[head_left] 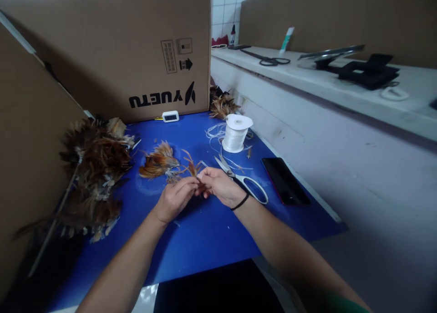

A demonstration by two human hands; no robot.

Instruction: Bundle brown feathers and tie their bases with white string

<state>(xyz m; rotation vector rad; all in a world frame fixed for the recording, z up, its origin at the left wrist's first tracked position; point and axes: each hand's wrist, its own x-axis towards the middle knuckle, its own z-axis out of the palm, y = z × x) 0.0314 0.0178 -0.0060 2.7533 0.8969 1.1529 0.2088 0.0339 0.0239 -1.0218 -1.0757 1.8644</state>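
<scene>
Both my hands meet over the middle of the blue table. Between them is a small bunch of brown feathers (192,167), its tips fanning up and away from me. The fingers of my left hand (175,197) pinch at its lower end. My right hand (220,185), with a black band at the wrist, closes on the same bunch from the other side. My fingers hide the feather stems. A loose pile of orange-brown feathers (159,160) lies just beyond my left hand. White-handled scissors (251,185) lie partly behind my right hand, blades slightly apart.
A spool of white ribbon (236,133) stands at the back right, loose strands around it. A phone (285,181) lies on the right. Dark feather bundles (99,167) crowd the left side. A cardboard box (112,53) walls the back; a ledge (317,87) runs along the right.
</scene>
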